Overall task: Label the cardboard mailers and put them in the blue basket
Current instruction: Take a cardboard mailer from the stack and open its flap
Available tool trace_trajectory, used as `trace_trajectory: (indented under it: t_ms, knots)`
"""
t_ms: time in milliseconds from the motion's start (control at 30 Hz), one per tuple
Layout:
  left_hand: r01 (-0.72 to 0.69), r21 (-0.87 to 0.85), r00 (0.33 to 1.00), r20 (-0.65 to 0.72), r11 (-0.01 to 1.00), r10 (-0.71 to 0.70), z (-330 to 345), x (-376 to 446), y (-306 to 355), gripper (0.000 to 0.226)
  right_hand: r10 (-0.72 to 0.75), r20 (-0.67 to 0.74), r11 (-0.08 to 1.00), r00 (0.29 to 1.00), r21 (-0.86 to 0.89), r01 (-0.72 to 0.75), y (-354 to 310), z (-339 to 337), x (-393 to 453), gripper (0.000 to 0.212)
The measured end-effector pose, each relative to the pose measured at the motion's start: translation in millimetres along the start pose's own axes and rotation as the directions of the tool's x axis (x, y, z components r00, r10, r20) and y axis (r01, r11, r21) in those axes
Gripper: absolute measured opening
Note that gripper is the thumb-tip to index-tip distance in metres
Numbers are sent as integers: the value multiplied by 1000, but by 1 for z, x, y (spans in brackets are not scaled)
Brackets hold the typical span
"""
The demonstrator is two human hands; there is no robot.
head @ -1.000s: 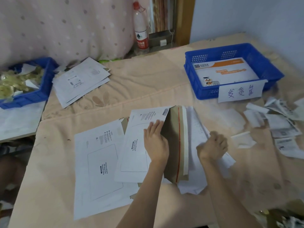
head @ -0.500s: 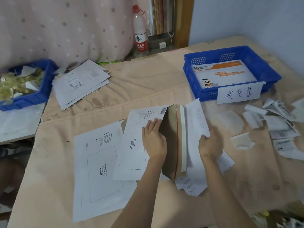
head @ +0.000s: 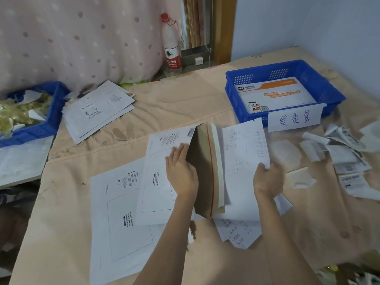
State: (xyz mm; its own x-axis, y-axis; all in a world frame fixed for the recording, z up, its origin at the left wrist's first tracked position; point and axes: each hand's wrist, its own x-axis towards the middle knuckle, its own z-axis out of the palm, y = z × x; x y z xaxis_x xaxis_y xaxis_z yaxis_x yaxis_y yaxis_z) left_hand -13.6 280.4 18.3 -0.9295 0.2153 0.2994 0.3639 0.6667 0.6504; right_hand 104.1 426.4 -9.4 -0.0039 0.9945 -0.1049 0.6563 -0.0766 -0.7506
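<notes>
White cardboard mailers lie on the peach cloth surface (head: 123,124). The left hand (head: 181,171) lies flat on the open mailer (head: 158,177), with its fingers (head: 178,150) straight and close together, right beside the brown flap (head: 202,171) that stands up. The flap has a red strip down it. The right hand (head: 267,179) holds a white sheet with writing (head: 244,149); its fingers are curled round the sheet's lower edge. More written sheets (head: 238,231) lie under it.

Another mailer (head: 119,223) lies flat to the left, partly under the open one. A pile of mailers (head: 96,112) sits farther back on the left.

The blue basket (head: 333,93) stands at the back right, with a printed mailer (head: 275,95) inside and a paper sign (head: 294,120) on its front. Paper scraps (head: 345,159) lie to the right. A second blue basket (head: 53,118) is on the left, and a water bottle (head: 171,48) stands behind.
</notes>
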Motion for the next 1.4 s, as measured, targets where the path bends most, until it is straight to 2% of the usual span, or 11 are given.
trace_trajectory:
  t_ms: [133,300,500,767,867,933,1033,1167,1400]
  knots:
    - [33,23,999,32,999,-34,-1,-2,-9,60,60,-42,998,997,34,-59,-2,-3,1,18]
    - [77,77,993,79,994,-83,-4,-3,-27,56,160,-39,985,986,73,-157,0,-4,11,30]
    - [72,121,988,131,990,-87,-4,-5,-37,55,276,22,934,961,229,-274,-5,-10,17,31]
    - [46,119,988,143,992,-63,1,-6,-42,55,294,114,885,949,343,-315,-16,-9,22,33]
    - [41,112,988,144,993,-57,1,-7,-42,57,243,209,903,947,309,-300,-22,-10,21,27]
    - [45,105,989,137,993,-59,2,-6,-42,58,170,261,934,950,263,-240,-22,-8,18,29]
    - [40,111,989,140,993,-56,2,-6,-41,59,59,236,985,970,142,-94,-19,-2,11,24]
    - [32,116,989,142,993,-49,3,-5,-42,59,-50,212,995,976,97,30,-20,5,3,22]
    - [24,60,991,131,998,-32,7,-8,-43,64,-92,298,995,950,0,96,-45,6,-16,12]
